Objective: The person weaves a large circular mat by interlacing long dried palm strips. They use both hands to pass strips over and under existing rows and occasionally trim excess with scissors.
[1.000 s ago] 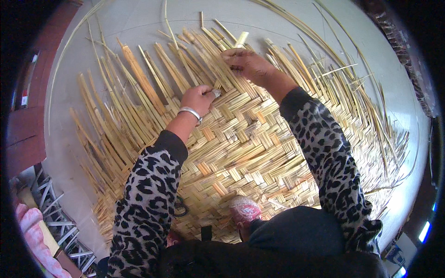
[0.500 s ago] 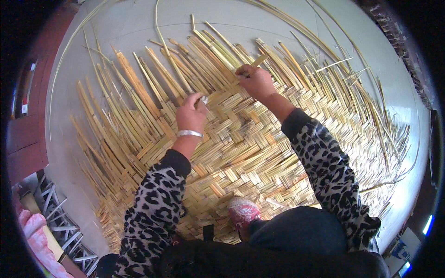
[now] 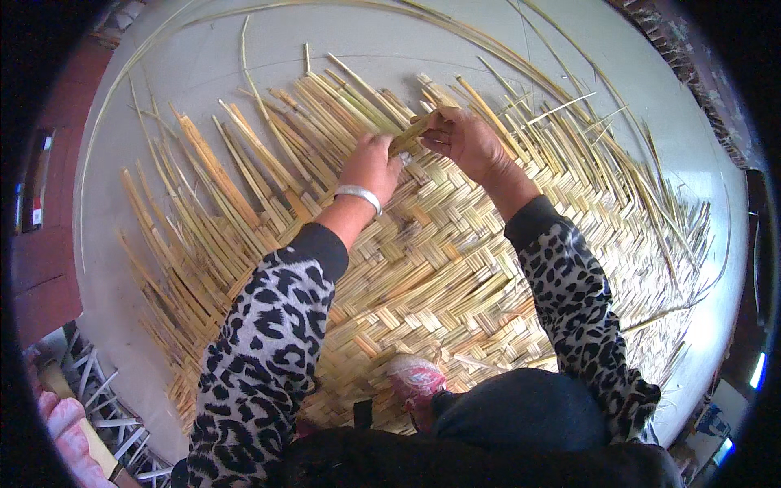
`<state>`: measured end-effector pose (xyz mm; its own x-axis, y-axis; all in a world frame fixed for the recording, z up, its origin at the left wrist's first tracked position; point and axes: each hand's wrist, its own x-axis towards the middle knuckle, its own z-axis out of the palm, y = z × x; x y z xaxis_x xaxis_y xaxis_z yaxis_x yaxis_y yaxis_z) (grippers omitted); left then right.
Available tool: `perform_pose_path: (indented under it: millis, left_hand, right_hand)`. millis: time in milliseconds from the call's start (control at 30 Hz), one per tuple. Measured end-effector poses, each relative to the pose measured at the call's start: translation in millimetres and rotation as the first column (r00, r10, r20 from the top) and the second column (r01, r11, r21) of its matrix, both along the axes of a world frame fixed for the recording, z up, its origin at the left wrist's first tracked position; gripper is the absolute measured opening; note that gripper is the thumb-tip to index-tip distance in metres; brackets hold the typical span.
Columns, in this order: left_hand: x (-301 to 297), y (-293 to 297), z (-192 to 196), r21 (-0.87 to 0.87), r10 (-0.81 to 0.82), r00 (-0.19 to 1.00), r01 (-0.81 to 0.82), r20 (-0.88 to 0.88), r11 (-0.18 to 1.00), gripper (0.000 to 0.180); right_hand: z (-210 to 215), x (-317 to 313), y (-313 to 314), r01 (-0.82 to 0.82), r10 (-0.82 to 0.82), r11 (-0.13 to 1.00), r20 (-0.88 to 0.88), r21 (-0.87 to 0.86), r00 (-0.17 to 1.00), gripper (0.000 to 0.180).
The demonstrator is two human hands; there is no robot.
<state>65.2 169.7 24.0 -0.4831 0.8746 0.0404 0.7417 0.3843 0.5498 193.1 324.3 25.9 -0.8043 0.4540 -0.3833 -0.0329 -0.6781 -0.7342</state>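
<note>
The left hand (image 3: pixel 373 163) has moved up from the woven part of the bamboo mat (image 3: pixel 439 268) to its far edge, closing in beside the right hand (image 3: pixel 465 140). The hands, well apart a second ago, now nearly touch, both pinching one flat bamboo strip (image 3: pixel 412 132) lifted at a slant between them; before, only the right hand gripped a strip

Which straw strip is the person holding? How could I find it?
Look at the big woven mat on the pale floor, then its far edge where both hands meet. The strip lies between the left hand and right hand, lifted off the mat; its neighbours lie flat.
</note>
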Motion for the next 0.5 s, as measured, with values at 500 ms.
perform_pose_path:
  millis: [500]
  left_hand:
    - [-27.5,24.9,12.1,-0.048,0.295,0.942,-0.291,0.159,0.956,0.028]
  right_hand:
    - [-13.6,-104.9,44.0,-0.619,0.206,0.487,0.608,0.616,0.767,0.061]
